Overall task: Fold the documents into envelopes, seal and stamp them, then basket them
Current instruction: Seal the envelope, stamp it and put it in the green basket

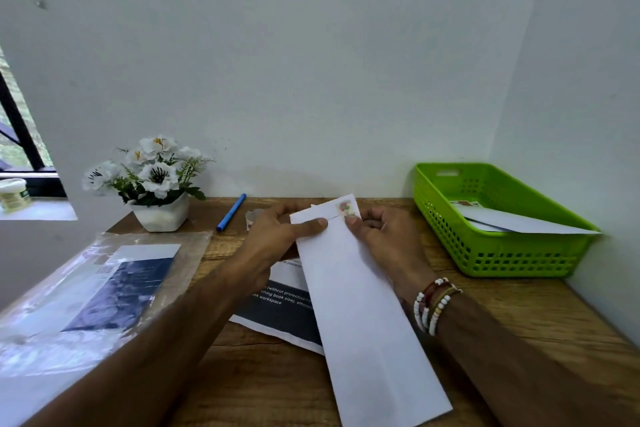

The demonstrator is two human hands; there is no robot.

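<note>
Head view: left hand (277, 232) and right hand (384, 236), each grip pinching the envelope (360, 305) at desk (519, 315) centre, right thumb pressing the stamp (346, 207) at 12 o'clock; next, likely, a lift to the basket (519, 253) at 2 o'clock.

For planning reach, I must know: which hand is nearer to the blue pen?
Left. The left hand holds the envelope just right of the blue pen; the right hand holds it farther right, toward the green basket.

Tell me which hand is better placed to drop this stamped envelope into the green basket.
Right hand: it pinches the envelope beside the stamp, and the basket stands on its side.
</note>
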